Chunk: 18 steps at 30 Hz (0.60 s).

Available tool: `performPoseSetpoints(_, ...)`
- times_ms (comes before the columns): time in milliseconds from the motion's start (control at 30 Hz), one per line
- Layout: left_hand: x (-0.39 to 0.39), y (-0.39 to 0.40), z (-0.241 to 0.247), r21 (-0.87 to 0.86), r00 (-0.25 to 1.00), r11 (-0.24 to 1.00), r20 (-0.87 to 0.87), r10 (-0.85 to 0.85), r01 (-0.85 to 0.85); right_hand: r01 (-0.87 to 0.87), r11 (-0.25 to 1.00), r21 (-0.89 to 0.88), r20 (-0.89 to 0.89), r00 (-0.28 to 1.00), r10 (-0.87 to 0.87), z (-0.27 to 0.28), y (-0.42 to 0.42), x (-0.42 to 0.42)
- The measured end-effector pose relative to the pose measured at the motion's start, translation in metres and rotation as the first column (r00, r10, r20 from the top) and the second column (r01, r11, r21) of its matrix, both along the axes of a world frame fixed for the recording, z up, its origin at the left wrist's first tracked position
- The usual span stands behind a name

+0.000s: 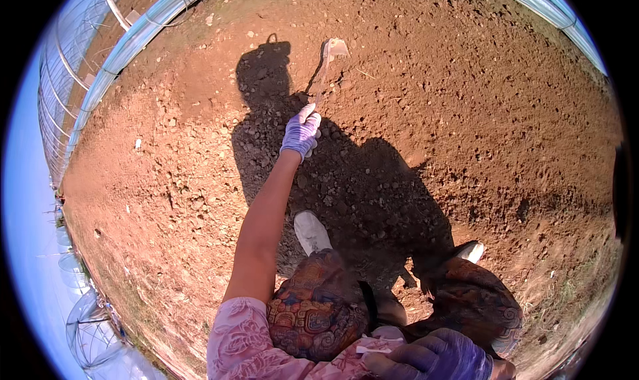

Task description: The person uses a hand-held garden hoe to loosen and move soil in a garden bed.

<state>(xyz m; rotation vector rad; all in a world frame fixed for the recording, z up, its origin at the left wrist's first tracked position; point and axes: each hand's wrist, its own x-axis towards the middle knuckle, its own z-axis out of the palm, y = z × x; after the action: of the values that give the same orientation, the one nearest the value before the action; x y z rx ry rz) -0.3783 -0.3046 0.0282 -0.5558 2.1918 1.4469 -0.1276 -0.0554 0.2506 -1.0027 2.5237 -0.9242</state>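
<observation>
My left hand (302, 132), in a striped purple and white glove, is stretched out over bare soil and closed around the handle of a thin tool. The tool's narrow shaft (323, 80) runs away from the hand to a small pale, flat head (337, 47) at the ground; it looks like a hand hoe, though the head is blurred. At the lower edge, close to my body, is my right hand (429, 355) in a purple glove. A small white piece (374, 350) shows at its fingertips; whether the fingers grip it is unclear.
Clumpy brown soil (474, 105) surrounds my pale shoes (312, 232). My shadow falls across it. A plastic-covered hoop tunnel (112, 75) borders the upper left, and a plastic sheet edge (554, 15) crosses the upper right. More tunnels stand at the lower left.
</observation>
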Motion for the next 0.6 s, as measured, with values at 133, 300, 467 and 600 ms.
performPoseSetpoints(133,0.057,-0.01,-0.036,0.041,0.919,0.999,-0.395,-0.017,0.036,0.009,1.0,-0.005,0.003,1.0,-0.009,0.003,0.003,0.002)
performPoseSetpoints(300,0.086,-0.01,-0.005,0.06,0.999,0.998,0.045,-0.013,0.011,0.01,1.0,-0.016,0.019,1.0,-0.01,0.003,0.004,0.007)
performPoseSetpoints(467,0.129,-0.023,-0.057,0.062,0.929,0.996,-0.368,-0.035,0.062,0.028,0.999,-0.023,0.022,0.999,-0.027,0.002,0.007,0.01)
performPoseSetpoints(600,0.097,0.001,0.005,0.142,0.988,0.983,0.108,0.106,-0.121,0.034,0.999,-0.014,0.018,0.999,-0.034,0.001,0.005,0.013)
